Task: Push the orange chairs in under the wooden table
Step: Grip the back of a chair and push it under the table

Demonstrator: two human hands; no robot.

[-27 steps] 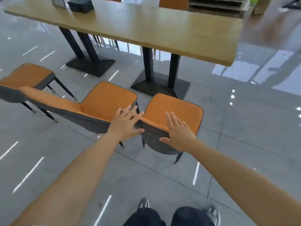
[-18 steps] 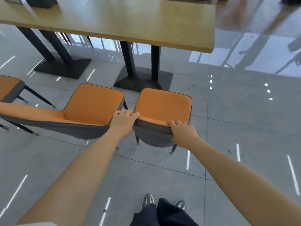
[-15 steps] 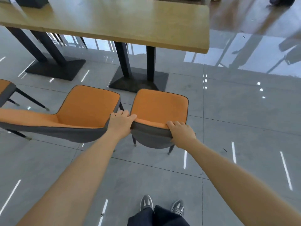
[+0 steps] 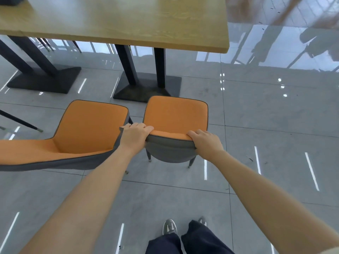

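Note:
The right orange chair [image 4: 176, 114], with its grey back shell, stands on the floor just short of the wooden table [image 4: 128, 21]. My left hand [image 4: 135, 136] grips the left end of its backrest top. My right hand [image 4: 205, 142] grips the right end. A second orange chair [image 4: 91, 125] stands beside it on the left, its backrest stretching toward the left edge of the view. Both seats are out from under the tabletop.
The table's black pedestal base [image 4: 146, 88] sits right ahead of the held chair; another base [image 4: 45, 79] lies to the left. A thin black chair leg [image 4: 20, 121] shows at far left. My feet [image 4: 170, 228] stand on glossy grey tile.
Both hands went from flat and open above the backrest to gripping its top edge. The view has moved closer to the table's right end.

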